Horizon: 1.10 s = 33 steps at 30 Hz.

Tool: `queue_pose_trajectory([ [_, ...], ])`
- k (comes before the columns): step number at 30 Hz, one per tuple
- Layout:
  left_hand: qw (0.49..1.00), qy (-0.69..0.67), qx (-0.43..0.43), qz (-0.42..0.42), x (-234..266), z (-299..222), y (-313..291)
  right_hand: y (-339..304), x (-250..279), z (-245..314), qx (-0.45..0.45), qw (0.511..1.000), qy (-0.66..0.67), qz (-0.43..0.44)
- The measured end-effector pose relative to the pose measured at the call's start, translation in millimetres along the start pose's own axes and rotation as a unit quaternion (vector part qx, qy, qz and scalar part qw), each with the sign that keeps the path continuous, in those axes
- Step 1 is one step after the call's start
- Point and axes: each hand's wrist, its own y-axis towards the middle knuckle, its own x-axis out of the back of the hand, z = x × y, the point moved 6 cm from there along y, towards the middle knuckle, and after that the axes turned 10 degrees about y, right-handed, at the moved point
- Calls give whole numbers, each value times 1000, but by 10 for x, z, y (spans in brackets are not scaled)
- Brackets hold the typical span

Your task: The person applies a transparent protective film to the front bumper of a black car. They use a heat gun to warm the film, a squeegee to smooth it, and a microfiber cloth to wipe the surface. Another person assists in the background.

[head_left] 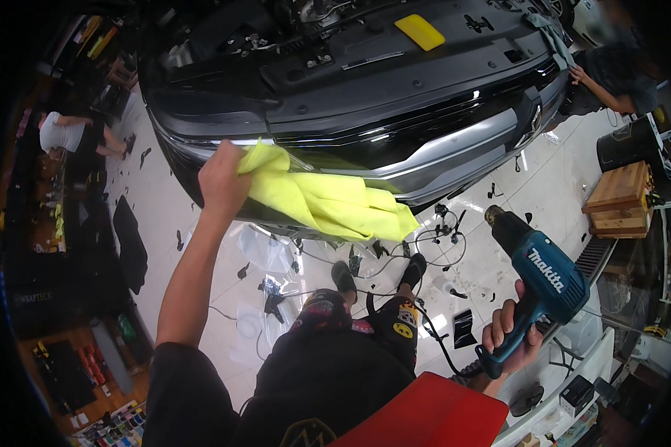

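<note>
My left hand (pixel 224 179) is closed on a yellow microfiber cloth (pixel 328 200), held at the front left corner of a dark car (pixel 335 104). The cloth hangs to the right across the bumper and hides part of it. In my right hand (pixel 511 335) is a teal heat gun (pixel 548 279), gripped by its handle. Its metal nozzle tilts up and left toward the car's front, apart from it. A dark cord runs from the handle's base down toward the floor.
The car's hood is up, with a yellow squeegee card (pixel 420 32) on the front panel. Another person (pixel 611 86) works at the car's right corner; one more (pixel 71 134) is at far left. Cables and black clips (pixel 447 227) litter the tiled floor. A wooden box (pixel 619 201) stands right.
</note>
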Motion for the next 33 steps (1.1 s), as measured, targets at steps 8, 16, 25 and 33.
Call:
queue_pose_trajectory([
  [8, 986, -154, -25, -50, 281, -268, -219, 5, -172, -422, -36, 999, 39, 5],
  [16, 981, -169, -88, -43, 298, -395, -218, 428, -498, -1176, -103, 984, -9, 144],
  [25, 975, -200, -74, -57, 315, -363, -387, 459, -515, -1490, -114, 990, 10, 79],
  [33, 973, -209, -73, -69, 281, -338, -277, 457, -519, -1486, -102, 990, 13, 96],
])
